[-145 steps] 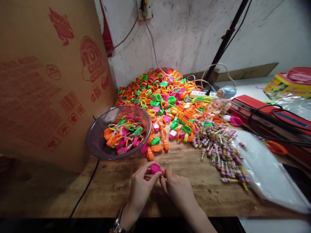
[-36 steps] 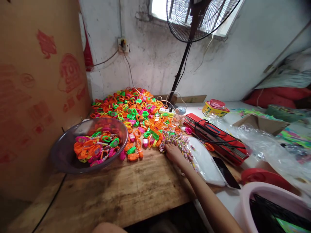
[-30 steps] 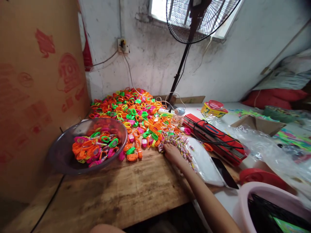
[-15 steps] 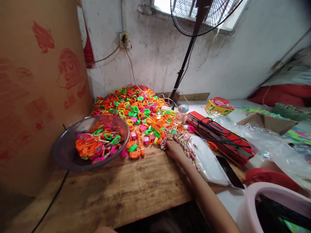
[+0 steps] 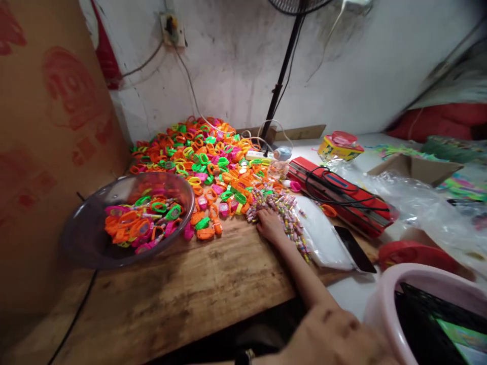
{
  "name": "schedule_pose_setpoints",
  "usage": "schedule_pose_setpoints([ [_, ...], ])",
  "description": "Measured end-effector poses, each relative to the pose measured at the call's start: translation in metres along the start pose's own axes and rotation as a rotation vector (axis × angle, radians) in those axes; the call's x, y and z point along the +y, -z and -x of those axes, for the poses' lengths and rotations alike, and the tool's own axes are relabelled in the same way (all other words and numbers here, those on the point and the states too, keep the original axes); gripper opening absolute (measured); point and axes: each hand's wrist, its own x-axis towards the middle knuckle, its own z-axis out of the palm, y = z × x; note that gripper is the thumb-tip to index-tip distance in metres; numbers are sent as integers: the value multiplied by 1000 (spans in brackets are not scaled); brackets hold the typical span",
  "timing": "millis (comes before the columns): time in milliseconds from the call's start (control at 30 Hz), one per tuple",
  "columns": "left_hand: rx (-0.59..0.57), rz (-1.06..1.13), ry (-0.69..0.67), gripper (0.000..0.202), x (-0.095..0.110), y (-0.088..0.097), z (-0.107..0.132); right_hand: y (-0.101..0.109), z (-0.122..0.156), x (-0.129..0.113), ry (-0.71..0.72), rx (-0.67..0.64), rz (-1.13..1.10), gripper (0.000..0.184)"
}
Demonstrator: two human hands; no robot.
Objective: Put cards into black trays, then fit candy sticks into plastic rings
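Two hands: nearest, the blurred left hand (image 5: 337, 337) has just swung across the right forearm (image 5: 306, 276), which leaves the candies to one hand; touch and left grip I cannot tell. Unlike the earlier frame, it now hides part of that arm. Beyond, the right hand (image 5: 271, 226) remains at the candies (image 5: 294, 230) on the surface (image 5: 205, 289), fingertips hidden, grip unclear. Toy watches (image 5: 205, 157) lie behind.

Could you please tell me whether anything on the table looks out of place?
One curved orange plastic piece lies apart from the heap of colourful plastic toy watches, between the flat white plastic bags and the long red machine; perhaps it strayed.
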Motion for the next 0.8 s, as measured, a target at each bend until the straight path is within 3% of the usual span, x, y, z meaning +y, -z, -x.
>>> schedule_pose_setpoints([
  [100, 94, -87, 287, 30, -54, 15, 25, -1, 10, -3, -6, -5, -15, 27],
  [200, 277, -267, 890, 35, -117, 38, 63, 1, 27, -9, 23, -13, -32, 28],
  [267, 322, -272, 1021, 34, -149, 49, 85, 3, 41, -18, 44, -21, -46, 29],
  [333, 345, -213, 1034, 26, -166, 54, 101, 4, 52, -28, 49, -27, -67, 28],
  [467, 409, 19, 961, 6, -170, 51, 115, 4, 58, -41, 38, -28, -160, 29],
  [600, 516, 297, 978, 15, -160, 42, 118, 4, 54, -37, 16, 8, -336, 28],
  [667, 628, 469, 1021, 28, -152, 41, 116, 8, 60, -38, 8, 41, -439, 36],
  [733, 764, 793, 1064, 49, -143, 44, 113, 15, 72, -45, 8, 70, -728, 47],
  [800, 855, 1147, 1077, 58, -134, 49, 108, 25, 87, -56, 1, 60, -1182, 49],
])
